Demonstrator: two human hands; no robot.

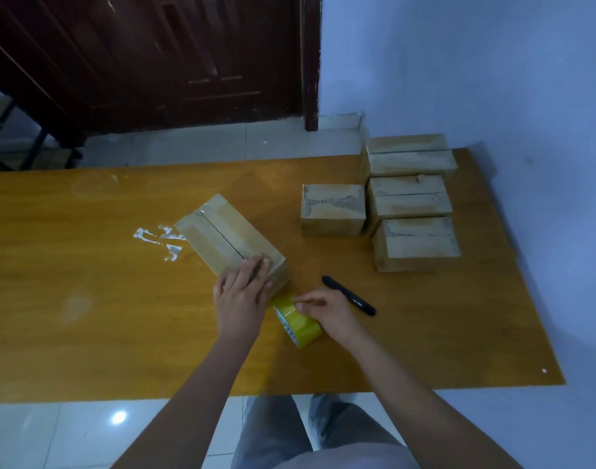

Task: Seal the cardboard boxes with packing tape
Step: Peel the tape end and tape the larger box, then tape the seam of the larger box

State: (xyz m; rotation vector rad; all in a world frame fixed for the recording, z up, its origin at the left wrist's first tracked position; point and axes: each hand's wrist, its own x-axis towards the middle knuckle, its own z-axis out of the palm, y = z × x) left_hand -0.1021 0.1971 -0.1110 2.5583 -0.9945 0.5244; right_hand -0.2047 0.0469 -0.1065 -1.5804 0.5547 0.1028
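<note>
While the left hand point(241, 292) lies flat with straight fingers on the near end of the box point(229, 239), pressing its top, the right hand point(327, 313) grips the tape roll point(298, 322), thumb and fingers curled round it. The roll is yellow-clear and sits on the table point(87, 299) just beside the left hand, close against the box's near corner; whether a strip runs from roll to box cannot be told. The box lies at a slant under the left hand's fingers and stretches away from them up and to the left, its centre seam dark and its far end shiny with tape. Beyond that far end, well away from both hands, scraps of clear tape point(161, 240) stick to the table. A black marker point(349, 295) lies just beyond the right hand, close to its knuckles, not touching it. Farther off to the right of that hand stands a single box point(333, 210), and beside it a row of three more boxes point(413, 204) runs toward the wall point(493, 79). Behind the table are a tiled floor point(222, 143) and a dark wooden door point(154, 55). Below the forearms, the person's grey trousers point(283, 434) show past the table's near edge.
</note>
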